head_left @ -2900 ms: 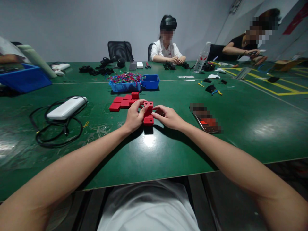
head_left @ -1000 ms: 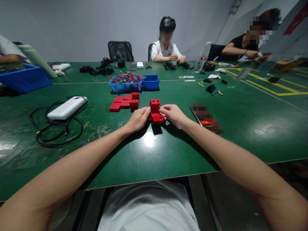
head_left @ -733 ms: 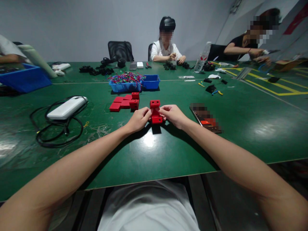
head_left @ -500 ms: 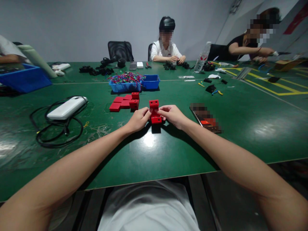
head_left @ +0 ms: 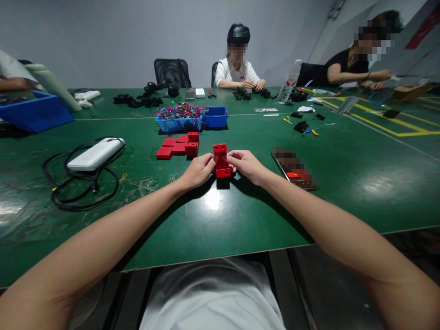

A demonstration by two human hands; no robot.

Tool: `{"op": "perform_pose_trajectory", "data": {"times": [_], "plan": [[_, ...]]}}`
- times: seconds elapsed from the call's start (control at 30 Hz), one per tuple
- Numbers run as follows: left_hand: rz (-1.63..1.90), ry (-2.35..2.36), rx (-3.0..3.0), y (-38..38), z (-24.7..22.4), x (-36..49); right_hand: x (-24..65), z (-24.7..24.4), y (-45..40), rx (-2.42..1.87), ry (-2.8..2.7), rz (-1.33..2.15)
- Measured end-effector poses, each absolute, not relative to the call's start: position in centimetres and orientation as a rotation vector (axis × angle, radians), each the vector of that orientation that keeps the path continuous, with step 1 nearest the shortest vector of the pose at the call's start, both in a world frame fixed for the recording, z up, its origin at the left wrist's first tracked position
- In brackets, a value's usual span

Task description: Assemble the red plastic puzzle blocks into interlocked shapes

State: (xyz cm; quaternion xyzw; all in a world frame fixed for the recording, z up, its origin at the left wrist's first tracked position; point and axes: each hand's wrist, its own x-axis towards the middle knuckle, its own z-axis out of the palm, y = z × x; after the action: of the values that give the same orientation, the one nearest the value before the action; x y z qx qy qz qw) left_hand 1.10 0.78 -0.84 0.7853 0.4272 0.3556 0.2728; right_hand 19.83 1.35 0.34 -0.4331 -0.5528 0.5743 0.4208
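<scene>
Between my two hands is a red bracket-like block with small dark holes in its upper and lower ends. My left hand pinches its left side, the thumb lying on the front. From the right, my right hand grips the opposite side, its fingers partly hidden behind. The block is held just above the green table, its shadow falling below it. Left of and beyond my hands lie several similar red pieces, some flat and two standing with holes showing.
A white power bank with a coiled black cable lies left; a phone lies right. Farther back are a blue bin of coloured wires, a smaller blue bin and a plastic bottle. Co-workers sit across the table.
The red block has tilted slightly in my fingers; both hands keep their places. At the far right, the co-worker's hands have shifted a little.
</scene>
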Motion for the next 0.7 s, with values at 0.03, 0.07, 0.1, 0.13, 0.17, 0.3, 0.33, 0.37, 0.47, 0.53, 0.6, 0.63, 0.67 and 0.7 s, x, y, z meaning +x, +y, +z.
{"op": "perform_pose_trajectory", "data": {"times": [0.03, 0.07, 0.1, 0.13, 0.17, 0.3, 0.33, 0.37, 0.47, 0.53, 0.6, 0.63, 0.67, 0.7], "plan": [[0.958, 1.147, 2.112, 0.75, -0.82, 1.11, 19.82, 0.38, 1.31, -1.087, -1.378, 1.447], [0.957, 1.147, 2.112, 0.73, -0.80, 1.12, 19.80, 0.43, 1.27, -1.091, -1.370, 1.457], [0.954, 1.148, 2.114, 0.73, -0.79, 1.12, 19.76, 0.48, 1.20, -1.098, -1.362, 1.468], [0.952, 1.151, 2.119, 0.73, -0.79, 1.12, 19.73, 0.54, 1.12, -1.107, -1.355, 1.480], [0.952, 1.157, 2.125, 0.75, -0.81, 1.11, 19.69, 0.61, 1.04, -1.118, -1.349, 1.492], [0.944, 1.171, 2.142, 0.85, -0.93, 1.06, 19.56, 0.85, 0.77, -1.141, -1.344, 1.516], [0.941, 1.173, 2.143, 0.86, -0.95, 1.05, 19.55, 0.88, 0.75, -1.140, -1.345, 1.518], [0.940, 1.176, 2.146, 0.87, -0.97, 1.05, 19.54, 0.90, 0.74, -1.139, -1.346, 1.518], [0.946, 1.177, 2.160, 0.85, -1.00, 1.06, 19.55, 0.89, 0.76, -1.135, -1.350, 1.517], [0.952, 1.175, 2.166, 0.81, -1.01, 1.07, 19.53, 0.88, 0.77, -1.133, -1.349, 1.515], [0.960, 1.177, 2.167, 0.75, -1.02, 1.07, 19.50, 0.90, 0.75, -1.130, -1.343, 1.519], [0.964, 1.179, 2.166, 0.72, -1.02, 1.07, 19.48, 0.92, 0.74, -1.129, -1.340, 1.522], [0.968, 1.180, 2.166, 0.69, -1.02, 1.07, 19.47, 0.95, 0.72, -1.127, -1.337, 1.524], [0.972, 1.179, 2.166, 0.65, -1.02, 1.06, 19.46, 0.98, 0.69, -1.125, -1.335, 1.524]]}}
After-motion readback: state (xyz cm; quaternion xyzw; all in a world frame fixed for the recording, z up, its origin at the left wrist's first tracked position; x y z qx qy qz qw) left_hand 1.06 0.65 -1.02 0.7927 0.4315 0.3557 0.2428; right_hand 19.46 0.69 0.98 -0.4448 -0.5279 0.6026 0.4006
